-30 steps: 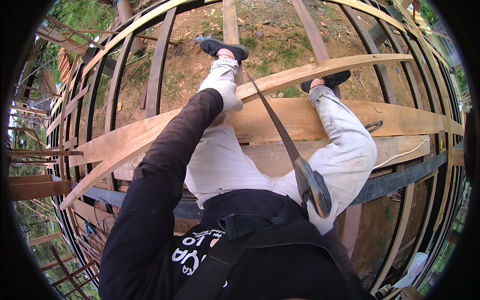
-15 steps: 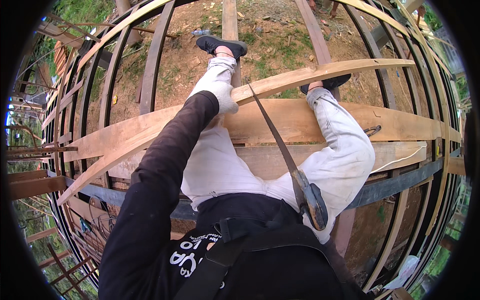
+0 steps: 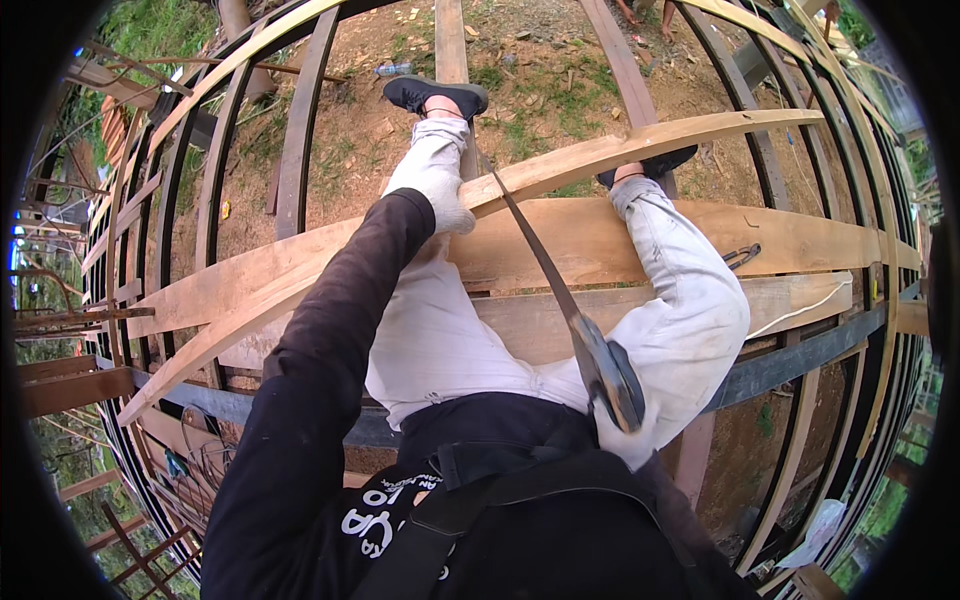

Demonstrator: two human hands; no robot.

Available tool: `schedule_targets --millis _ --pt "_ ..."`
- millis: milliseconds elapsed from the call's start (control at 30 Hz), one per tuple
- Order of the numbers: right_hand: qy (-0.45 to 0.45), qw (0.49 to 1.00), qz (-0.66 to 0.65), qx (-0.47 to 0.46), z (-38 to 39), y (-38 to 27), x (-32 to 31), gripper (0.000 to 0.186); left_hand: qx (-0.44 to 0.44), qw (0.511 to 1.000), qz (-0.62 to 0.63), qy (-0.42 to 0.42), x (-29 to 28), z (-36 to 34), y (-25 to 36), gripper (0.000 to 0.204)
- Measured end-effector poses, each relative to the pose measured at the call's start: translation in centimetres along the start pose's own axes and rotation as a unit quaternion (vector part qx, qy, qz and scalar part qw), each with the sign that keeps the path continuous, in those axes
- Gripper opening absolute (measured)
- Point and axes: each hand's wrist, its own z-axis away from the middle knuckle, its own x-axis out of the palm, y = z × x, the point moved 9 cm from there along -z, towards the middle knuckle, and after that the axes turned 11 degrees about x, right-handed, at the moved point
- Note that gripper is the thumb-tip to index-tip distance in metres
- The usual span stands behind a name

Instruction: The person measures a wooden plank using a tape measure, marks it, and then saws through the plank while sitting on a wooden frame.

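The gloved left hand [image 3: 447,207] grips a beam [image 3: 560,168] slanting over the far edge of the wide plank [image 3: 560,240]; the right hand [image 3: 624,432] is closed on a handsaw [image 3: 566,300], its blade against the beam; pliers [image 3: 742,256] lie toward the plank's right end; a plastic bottle [image 3: 393,69] lies on the ground [image 3: 360,140], contents too small to tell.

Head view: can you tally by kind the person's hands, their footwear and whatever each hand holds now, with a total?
Pale fabric-gloved hands: 2 (left hand, right hand)
Black low-cut shoes: 2 (left shoe, right shoe, partly hidden)
Long dark-bladed handsaw: 1
Narrow light-brown wooden strip: 1
Total: 6
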Motion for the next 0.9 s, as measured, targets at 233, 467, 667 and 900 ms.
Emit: schedule_targets --millis 233,467,667,900 --pt "0.049 0.996 -0.015 -0.072 -10.5 -3.0 4.7 0.049 -0.01 0.993 0.053 -0.102 1.7 -0.8 -0.1 0.096" --pt "-0.041 0.996 -0.023 0.076 1.4 1.7 -1.5 0.059 -0.032 0.996 0.055 -0.062 0.9 0.9 0.1 0.097" --pt "0.053 0.997 -0.02 -0.054 -11.6 -3.6 5.5 0.048 0.016 0.997 0.068 -0.026 0.1 0.1 1.2 0.081" --pt "-0.034 0.993 -0.091 0.068 3.8 3.3 -1.4 0.059 0.126 0.985 0.009 0.115 -1.8 0.8 1.7 0.07"
